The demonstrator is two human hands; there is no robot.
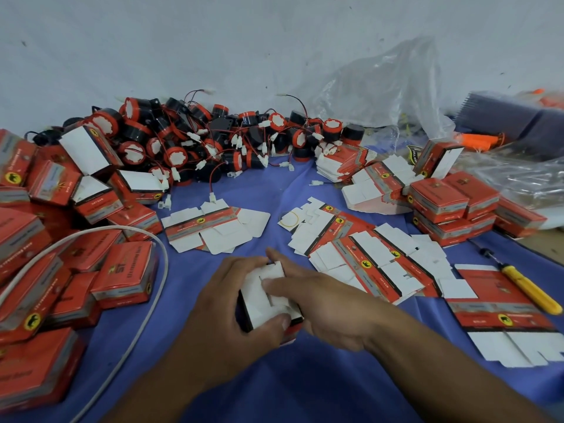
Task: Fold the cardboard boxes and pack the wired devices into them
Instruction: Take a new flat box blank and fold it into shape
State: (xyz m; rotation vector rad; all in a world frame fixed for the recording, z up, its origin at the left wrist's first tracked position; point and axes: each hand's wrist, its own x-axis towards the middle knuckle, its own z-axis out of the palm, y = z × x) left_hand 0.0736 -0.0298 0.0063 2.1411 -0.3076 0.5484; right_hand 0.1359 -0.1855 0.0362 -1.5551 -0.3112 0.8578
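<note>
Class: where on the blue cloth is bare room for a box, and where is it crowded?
Bare: blue cloth between the white cable and left hand; also before the device pile. Crowded: folded boxes left, flat cartons right.

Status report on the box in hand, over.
Left hand grips half-folded box. Right hand presses its white flaps. Wired devices piled beyond, flat blanks right. Nothing in the way.
</note>
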